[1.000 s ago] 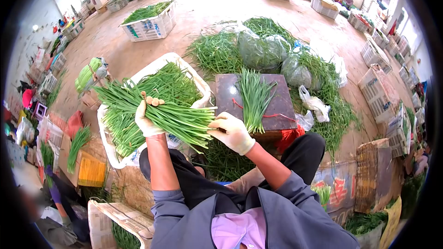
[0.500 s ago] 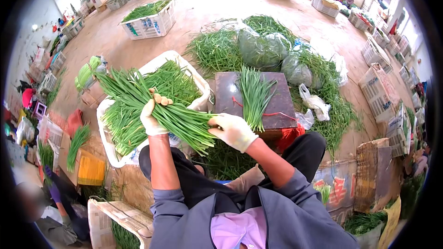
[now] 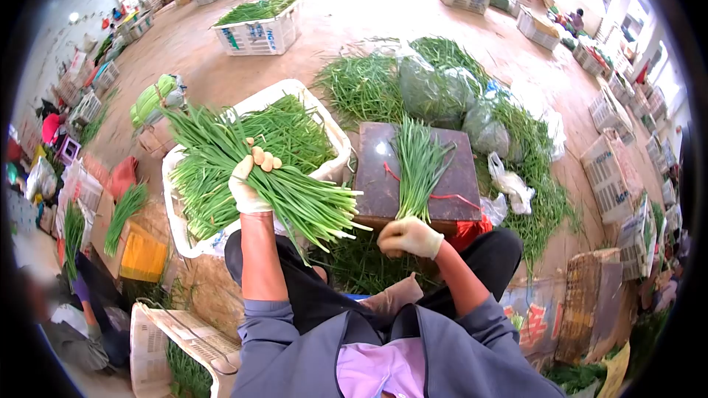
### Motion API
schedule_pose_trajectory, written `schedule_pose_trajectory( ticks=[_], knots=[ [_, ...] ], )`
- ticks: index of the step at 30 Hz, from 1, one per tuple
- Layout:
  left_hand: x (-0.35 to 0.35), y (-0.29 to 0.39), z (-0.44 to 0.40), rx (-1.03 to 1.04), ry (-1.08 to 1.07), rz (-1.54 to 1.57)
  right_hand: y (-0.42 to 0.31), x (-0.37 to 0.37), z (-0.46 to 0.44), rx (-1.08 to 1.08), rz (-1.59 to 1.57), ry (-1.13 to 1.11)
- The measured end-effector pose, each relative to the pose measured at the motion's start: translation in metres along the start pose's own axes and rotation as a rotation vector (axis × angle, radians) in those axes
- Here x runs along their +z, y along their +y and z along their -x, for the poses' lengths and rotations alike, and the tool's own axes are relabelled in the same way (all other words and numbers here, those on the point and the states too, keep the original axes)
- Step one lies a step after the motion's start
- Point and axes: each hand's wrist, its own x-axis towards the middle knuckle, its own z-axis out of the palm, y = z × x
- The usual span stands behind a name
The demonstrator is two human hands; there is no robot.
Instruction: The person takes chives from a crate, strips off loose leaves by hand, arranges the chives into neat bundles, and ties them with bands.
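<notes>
My left hand (image 3: 249,183), in a white glove with bare-looking tan fingertips, grips a thick bunch of green chives (image 3: 310,203). Their leafy ends point up left and their pale cut ends point right. My right hand (image 3: 411,239), also gloved, is curled by the front edge of a dark block (image 3: 369,190), apart from the bunch; whatever its fingers may hold is hidden. On the block lies a smaller bunch of chives (image 3: 419,169), with a red tie (image 3: 451,197) beside and under it. Below my left hand stands a white basket (image 3: 341,149) full of chives.
Loose chives (image 3: 354,85) and filled plastic bags (image 3: 435,88) lie behind the block. A white crate of chives (image 3: 269,35) stands farther back. To the left, another person's purple-gloved hand (image 3: 80,286) holds chives. A crate (image 3: 151,343) stands at my lower left.
My right hand has left the cut ends of the bunch and moved right and down to the block's front edge. My left hand still holds the bunch. The view has shifted slightly.
</notes>
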Motion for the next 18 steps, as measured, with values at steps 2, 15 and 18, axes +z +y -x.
schedule_pose_trajectory(
  ticks=[2, 15, 18],
  knots=[
    [0.003, 0.0, -0.002, -0.003, -0.027, -0.021, -0.01, -0.004, 0.003, -0.066, 0.125, 0.175],
    [0.018, -0.012, 0.008, -0.068, -0.062, -0.002, -0.084, 0.051, -0.052, -0.808, 0.865, 0.545],
    [0.009, 0.005, 0.011, -0.031, -0.072, 0.019, -0.078, 0.037, -0.021, -0.76, 0.686, 0.561]
  ],
)
